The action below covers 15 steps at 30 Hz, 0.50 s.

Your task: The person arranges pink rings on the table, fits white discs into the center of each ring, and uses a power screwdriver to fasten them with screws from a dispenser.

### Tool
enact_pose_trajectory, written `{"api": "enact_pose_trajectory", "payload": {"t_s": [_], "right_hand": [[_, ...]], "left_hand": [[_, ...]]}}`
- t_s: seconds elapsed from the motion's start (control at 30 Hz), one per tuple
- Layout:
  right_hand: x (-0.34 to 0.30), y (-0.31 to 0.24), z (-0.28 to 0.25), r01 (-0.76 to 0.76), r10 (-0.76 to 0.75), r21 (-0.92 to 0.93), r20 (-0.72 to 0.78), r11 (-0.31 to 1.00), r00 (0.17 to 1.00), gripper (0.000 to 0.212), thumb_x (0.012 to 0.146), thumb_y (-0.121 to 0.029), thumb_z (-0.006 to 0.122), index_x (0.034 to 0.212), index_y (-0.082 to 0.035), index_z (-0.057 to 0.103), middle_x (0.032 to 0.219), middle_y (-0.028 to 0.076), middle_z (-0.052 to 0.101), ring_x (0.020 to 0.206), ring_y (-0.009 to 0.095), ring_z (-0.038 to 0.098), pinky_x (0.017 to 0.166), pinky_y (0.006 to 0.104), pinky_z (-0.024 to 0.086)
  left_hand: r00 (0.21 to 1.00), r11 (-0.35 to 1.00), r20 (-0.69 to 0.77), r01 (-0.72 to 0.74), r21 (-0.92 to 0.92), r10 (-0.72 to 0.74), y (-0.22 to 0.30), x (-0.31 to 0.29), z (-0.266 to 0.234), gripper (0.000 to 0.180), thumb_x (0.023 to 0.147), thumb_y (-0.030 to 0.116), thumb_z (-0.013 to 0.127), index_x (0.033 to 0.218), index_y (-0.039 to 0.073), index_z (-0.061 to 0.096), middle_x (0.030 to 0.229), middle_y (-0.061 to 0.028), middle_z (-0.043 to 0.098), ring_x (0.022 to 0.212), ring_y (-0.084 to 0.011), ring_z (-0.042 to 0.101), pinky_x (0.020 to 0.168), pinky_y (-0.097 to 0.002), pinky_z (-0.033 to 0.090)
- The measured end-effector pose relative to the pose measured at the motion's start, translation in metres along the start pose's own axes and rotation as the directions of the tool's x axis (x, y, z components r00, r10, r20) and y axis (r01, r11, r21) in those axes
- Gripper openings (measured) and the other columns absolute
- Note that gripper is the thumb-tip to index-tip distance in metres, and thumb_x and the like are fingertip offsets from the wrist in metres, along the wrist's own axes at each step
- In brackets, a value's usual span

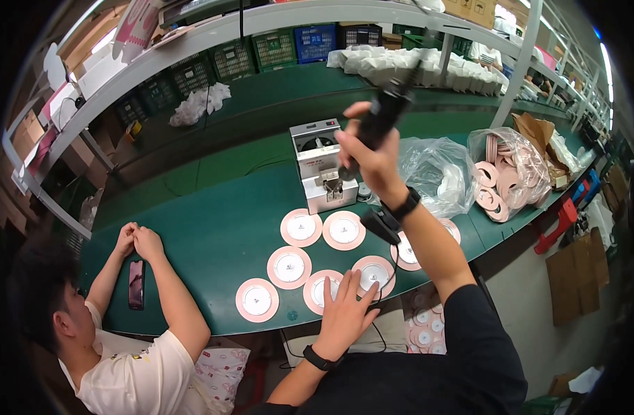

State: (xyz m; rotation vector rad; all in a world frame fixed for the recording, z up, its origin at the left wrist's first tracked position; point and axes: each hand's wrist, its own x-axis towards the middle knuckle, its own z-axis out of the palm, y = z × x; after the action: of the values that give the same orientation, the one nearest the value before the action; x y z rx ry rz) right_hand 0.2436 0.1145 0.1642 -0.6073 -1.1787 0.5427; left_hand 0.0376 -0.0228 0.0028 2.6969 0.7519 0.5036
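In my raised right hand point(376, 155) is a black electric screwdriver point(385, 114), its upper end smeared by motion. Below that hand stands a small silver screw feeder point(331, 198). My left hand point(345, 311) lies with fingers spread over two pink-rimmed discs with white centres, a left one point(314, 299) and a right one point(382, 268); its fingers partly hide both. Several like discs lie flat around them, among them one point(289, 267) further left and one point(344, 230) near the feeder. My right forearm partly covers others.
A clear plastic bag point(434, 173) and a bag of pink rings point(497, 176) lie to the right. At left, a co-worker rests clasped hands point(138, 240) beside a phone point(136, 285). White wrapped items point(414, 66) and crates point(274, 48) line the back. A shelf beam crosses above.
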Motion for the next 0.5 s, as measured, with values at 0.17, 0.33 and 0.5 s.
{"api": "enact_pose_trajectory", "payload": {"t_s": [0.17, 0.33, 0.5], "right_hand": [[0.018, 0.055, -0.007, -0.139, 0.139, -0.010, 0.015, 0.990, 0.990, 0.035, 0.089, 0.005, 0.071, 0.120, 0.000, 0.055, 0.068, 0.001, 0.055, 0.052, 0.012, 0.055, 0.050, 0.0296, 0.047], [0.015, 0.061, -0.012, -0.215, 0.217, -0.040, 0.043, 0.976, 0.975, 0.036, 0.090, 0.001, 0.071, 0.121, 0.000, 0.055, 0.068, 0.002, 0.058, 0.051, 0.012, 0.054, 0.050, 0.0304, 0.046], [-0.060, -0.007, -0.016, -0.261, 0.258, 0.029, 0.085, 0.965, 0.962, 0.045, 0.092, 0.000, 0.065, 0.131, -0.003, 0.043, 0.063, 0.002, 0.050, 0.048, 0.014, 0.050, 0.050, 0.0327, 0.045]], "left_hand": [[0.998, 0.999, 0.052, -0.033, -0.003, 0.033, -0.015, -0.010, -0.021, 0.050, 0.091, 0.042, 0.074, 0.137, 0.025, 0.066, 0.153, -0.0102, 0.051, 0.144, -0.0374, 0.042, 0.118, -0.0702, 0.021], [0.996, 0.998, 0.064, -0.056, -0.041, 0.058, -0.025, -0.014, -0.018, 0.049, 0.091, 0.043, 0.074, 0.136, 0.024, 0.067, 0.152, -0.0036, 0.054, 0.142, -0.0358, 0.044, 0.117, -0.0712, 0.020], [0.999, 0.997, 0.004, -0.050, -0.066, 0.051, -0.036, -0.011, -0.016, 0.049, 0.089, 0.042, 0.075, 0.134, 0.023, 0.069, 0.148, -0.0012, 0.057, 0.137, -0.0311, 0.049, 0.116, -0.0679, 0.023]]}}
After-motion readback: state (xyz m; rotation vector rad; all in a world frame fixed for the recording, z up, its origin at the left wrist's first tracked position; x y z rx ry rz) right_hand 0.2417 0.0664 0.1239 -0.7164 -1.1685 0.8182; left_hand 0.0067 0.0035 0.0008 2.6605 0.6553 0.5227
